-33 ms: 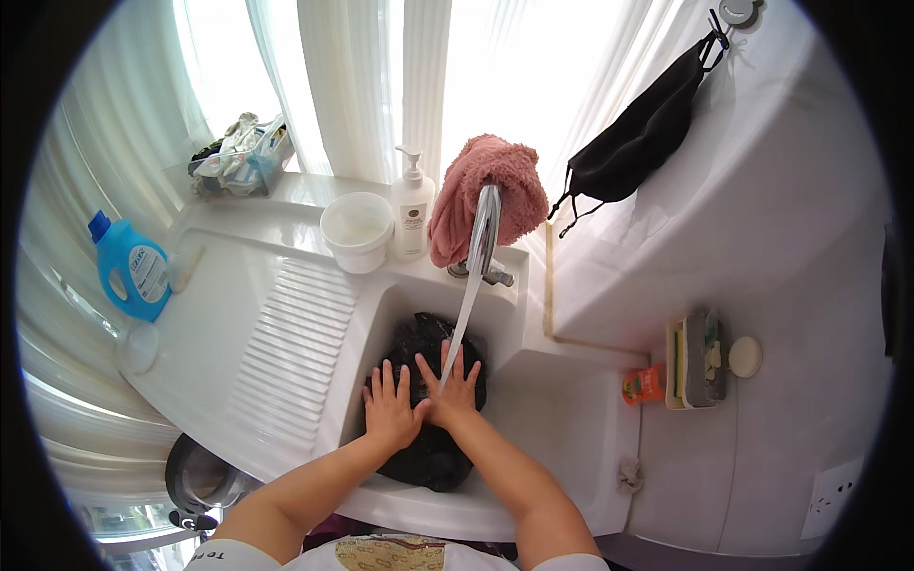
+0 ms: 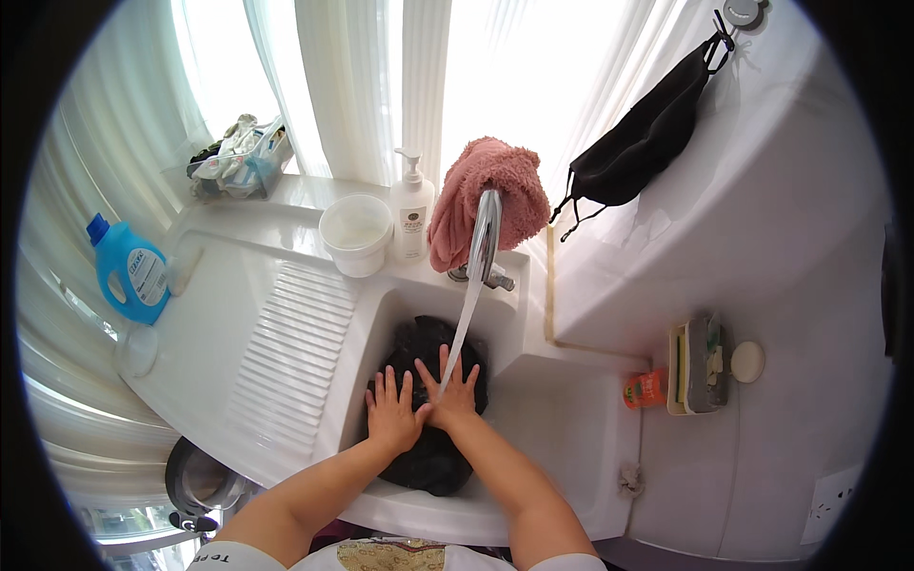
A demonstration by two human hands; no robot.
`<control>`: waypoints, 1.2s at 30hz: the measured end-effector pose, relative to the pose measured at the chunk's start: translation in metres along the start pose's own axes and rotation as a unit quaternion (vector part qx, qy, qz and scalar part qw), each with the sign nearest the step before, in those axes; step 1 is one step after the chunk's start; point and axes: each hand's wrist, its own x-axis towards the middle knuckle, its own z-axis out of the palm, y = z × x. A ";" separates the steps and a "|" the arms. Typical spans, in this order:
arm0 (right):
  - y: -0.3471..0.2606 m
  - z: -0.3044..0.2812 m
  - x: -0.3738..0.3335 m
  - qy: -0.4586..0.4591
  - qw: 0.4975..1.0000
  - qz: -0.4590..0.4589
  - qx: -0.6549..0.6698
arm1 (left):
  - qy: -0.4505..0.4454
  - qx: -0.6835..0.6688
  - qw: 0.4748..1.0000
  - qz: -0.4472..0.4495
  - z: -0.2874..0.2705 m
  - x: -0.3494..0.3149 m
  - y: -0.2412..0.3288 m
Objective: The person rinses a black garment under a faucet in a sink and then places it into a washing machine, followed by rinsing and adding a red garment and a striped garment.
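Observation:
Bunched black cloth (image 2: 427,468) lies wet in the white sink (image 2: 358,381). My left hand (image 2: 393,421) presses flat on the cloth with its fingers spread. Beside it, my right hand (image 2: 455,400) also rests palm down on the cloth, fingers apart. The thumbs nearly meet; I cannot tell whether they touch. From the chrome faucet (image 2: 485,233), a stream of water (image 2: 464,331) falls onto my right hand and the cloth. What lies under my palms is hidden.
A pink towel (image 2: 455,209) drapes behind the faucet. A white tub (image 2: 354,249) and pump bottle (image 2: 410,217) stand behind the ribbed washboard (image 2: 293,347). A blue detergent bottle (image 2: 133,271) is at left. On the right are an orange bottle (image 2: 645,388) and a brush holder (image 2: 698,366).

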 end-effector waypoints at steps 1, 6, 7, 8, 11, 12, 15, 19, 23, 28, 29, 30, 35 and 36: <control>0.004 0.013 0.011 -0.019 1.000 0.001 -0.006 | -0.005 0.012 1.000 -0.002 0.019 0.004 -0.006; 0.023 0.041 0.036 -0.091 0.993 0.014 0.076 | -0.132 -0.034 0.991 -0.011 0.059 0.031 -0.022; 0.027 0.047 0.040 -0.099 0.991 0.013 0.088 | -0.127 -0.035 0.991 -0.010 0.065 0.034 -0.023; 0.029 0.052 0.042 -0.104 0.989 0.011 0.101 | -0.120 -0.035 0.992 -0.008 0.067 0.035 -0.023; 0.035 0.061 0.060 -0.150 0.988 0.005 0.038 | -0.180 -0.014 0.983 -0.026 0.066 0.052 -0.026; 0.035 0.058 0.060 -0.164 0.985 0.001 0.055 | -0.198 -0.041 0.979 -0.036 0.064 0.050 -0.027; 0.046 0.031 0.057 -0.195 0.975 -0.007 0.103 | -0.213 -0.064 0.974 -0.045 0.034 0.049 -0.018; 0.038 -0.001 0.022 0.123 0.988 0.021 -0.091 | -0.200 0.038 0.979 -0.024 -0.002 0.015 -0.002; 0.045 0.026 0.044 -0.023 0.997 0.066 -0.025 | -0.225 0.046 0.973 -0.015 -0.001 0.015 -0.003; 0.023 0.018 0.002 -0.086 0.980 0.134 0.117 | -0.175 0.003 0.984 0.044 -0.002 0.001 -0.027; 0.024 0.013 -0.009 -0.053 0.977 0.142 0.149 | -0.178 -0.019 0.982 0.057 -0.012 -0.002 -0.029; 0.030 0.009 -0.022 -0.021 0.971 0.152 0.181 | -0.138 -0.065 0.986 0.073 -0.022 -0.007 -0.029; 0.042 -0.080 -0.077 -0.159 0.849 0.235 0.446 | -0.128 -0.240 0.954 0.129 -0.111 -0.020 -0.007; 0.043 -0.099 -0.086 -0.179 0.861 0.225 0.420 | -0.152 -0.276 0.942 0.118 -0.129 -0.019 -0.002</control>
